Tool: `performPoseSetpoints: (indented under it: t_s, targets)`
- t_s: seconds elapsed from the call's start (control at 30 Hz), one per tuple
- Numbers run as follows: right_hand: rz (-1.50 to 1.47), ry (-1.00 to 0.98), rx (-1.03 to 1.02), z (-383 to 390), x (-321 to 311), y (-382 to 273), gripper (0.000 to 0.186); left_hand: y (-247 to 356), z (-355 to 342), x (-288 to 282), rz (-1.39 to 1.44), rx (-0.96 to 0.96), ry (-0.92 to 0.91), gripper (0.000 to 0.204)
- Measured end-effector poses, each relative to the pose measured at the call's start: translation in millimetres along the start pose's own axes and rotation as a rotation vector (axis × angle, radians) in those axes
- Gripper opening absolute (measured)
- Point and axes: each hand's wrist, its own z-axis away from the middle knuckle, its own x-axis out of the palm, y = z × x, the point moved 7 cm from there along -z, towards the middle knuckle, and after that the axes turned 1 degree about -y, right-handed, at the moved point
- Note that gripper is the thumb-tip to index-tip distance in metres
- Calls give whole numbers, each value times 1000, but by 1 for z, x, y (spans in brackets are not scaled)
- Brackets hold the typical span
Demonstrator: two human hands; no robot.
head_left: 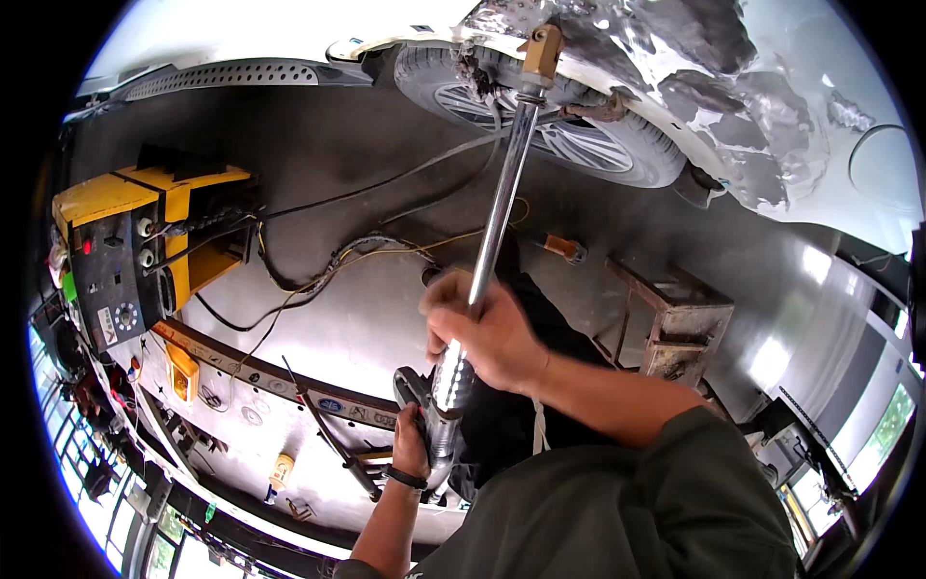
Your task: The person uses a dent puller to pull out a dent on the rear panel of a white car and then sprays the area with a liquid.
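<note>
A long chrome rod tool (pixel 502 193) with a tan tip (pixel 542 50) reaches up to the white car body panel (pixel 675 58), which has patches of bare grey metal. My right hand (pixel 487 333) is closed around the rod just above its thick shiny cylinder (pixel 449 386). My left hand (pixel 410 449), with a dark band on the wrist, grips the dark handle at the tool's lower end. The tip touches the panel edge above the car wheel (pixel 550 125).
A yellow and black machine (pixel 145 241) with knobs stands at the left, and its cables (pixel 318 275) trail across the grey floor. A rusty metal stand (pixel 675 318) is at the right. An orange-handled tool (pixel 561 249) lies near the wheel. A long metal rail (pixel 260 372) runs below.
</note>
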Motion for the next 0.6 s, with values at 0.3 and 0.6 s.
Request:
performPoseSetpoints:
  t_s: [0.3, 0.6]
  targets:
    - [265, 133, -119, -33, 24, -26, 28, 119, 31, -40, -403, 634, 514, 36]
    - [235, 145, -168, -37, 17, -21, 33, 123, -33, -46, -146, 305, 89, 35]
